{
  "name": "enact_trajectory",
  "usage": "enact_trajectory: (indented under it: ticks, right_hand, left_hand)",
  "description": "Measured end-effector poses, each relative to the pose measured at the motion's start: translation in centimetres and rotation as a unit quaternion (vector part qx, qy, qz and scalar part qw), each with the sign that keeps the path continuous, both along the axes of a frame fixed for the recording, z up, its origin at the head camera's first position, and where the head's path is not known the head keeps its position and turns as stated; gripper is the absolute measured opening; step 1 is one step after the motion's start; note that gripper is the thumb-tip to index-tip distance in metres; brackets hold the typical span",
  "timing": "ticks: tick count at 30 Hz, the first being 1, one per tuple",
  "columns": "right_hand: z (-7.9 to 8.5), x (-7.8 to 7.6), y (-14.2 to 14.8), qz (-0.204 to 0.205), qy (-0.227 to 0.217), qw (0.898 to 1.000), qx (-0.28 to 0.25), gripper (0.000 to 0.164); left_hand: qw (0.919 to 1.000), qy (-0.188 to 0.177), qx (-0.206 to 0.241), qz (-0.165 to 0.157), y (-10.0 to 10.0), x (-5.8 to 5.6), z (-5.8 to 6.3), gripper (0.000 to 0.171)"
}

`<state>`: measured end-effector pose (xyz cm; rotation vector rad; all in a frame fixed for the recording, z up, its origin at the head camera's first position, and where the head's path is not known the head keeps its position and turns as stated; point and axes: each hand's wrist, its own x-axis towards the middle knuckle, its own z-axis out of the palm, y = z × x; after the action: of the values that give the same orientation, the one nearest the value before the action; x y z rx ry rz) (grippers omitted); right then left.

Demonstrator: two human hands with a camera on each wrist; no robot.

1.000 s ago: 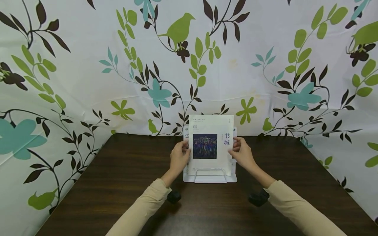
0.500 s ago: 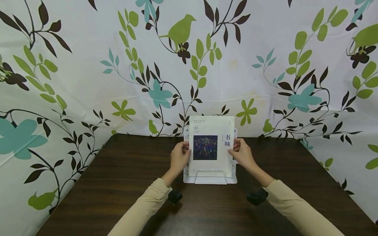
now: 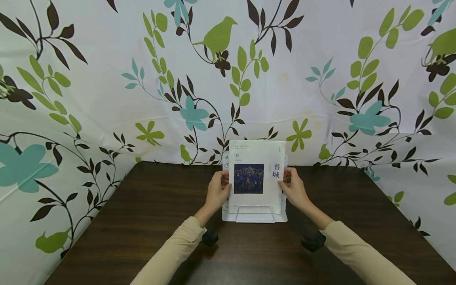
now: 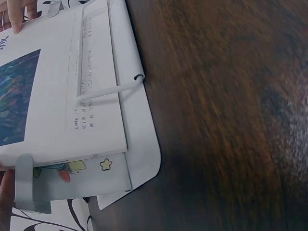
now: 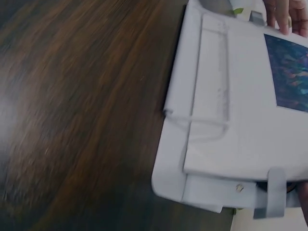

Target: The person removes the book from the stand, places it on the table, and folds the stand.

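Matt paper on the book (image 3: 272, 194), smooth plastic-looking stand (image 4: 139, 130), glossy wood-grain counter (image 3: 142, 221), creased cloth (image 3: 107, 59) hanging far!

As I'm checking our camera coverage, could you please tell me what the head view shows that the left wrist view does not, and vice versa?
Only the head view: sleeves, black wrist devices and the printed 08.

Only the left wrist view, legibly: a yellow star and a red petal shape on the panel behind the book.

Both: the book, white stand base, wire bar, table, left grip and right grip.
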<state>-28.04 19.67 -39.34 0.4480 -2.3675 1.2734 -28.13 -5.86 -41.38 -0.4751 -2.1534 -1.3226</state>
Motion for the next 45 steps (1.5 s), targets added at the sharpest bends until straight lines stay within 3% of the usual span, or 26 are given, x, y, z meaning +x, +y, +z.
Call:
enact_trajectory:
  ticks: [4, 11, 30, 40, 45]
  right_hand:
    - [-0.5, 0.0, 0.4, 0.024, 0.030, 0.999, 0.019, 0.039]
    - [-1.0, 0.1, 0.8, 0.049, 0.025, 0.998, 0.015, 0.044]
    - [-0.6, 0.5, 0.2, 0.006, 0.006, 0.999, -0.033, 0.041]
    - [0.0, 0.5, 0.2, 0.016, 0.016, 0.999, -0.029, 0.041]
    - [0.6, 0.3, 0.2, 0.020, 0.019, 0.999, -0.037, 0.040]
  left_hand:
    - [0.9999, 0.002, 0.008, -0.009, 0.0, -0.1, -0.2, 0.031]
    - [0.9992, -0.010, 0.030, -0.026, 0.0, -0.2, -0.2, 0.038]
    - [0.9981, -0.018, 0.051, -0.028, 0.1, 0.1, 0.2, 0.040]
    - [0.9971, -0.016, 0.067, -0.033, 0.0, 0.0, 0.4, 0.039]
    - [0.9962, -0.011, 0.081, -0.028, 0.1, 0.0, 1.3, 0.038]
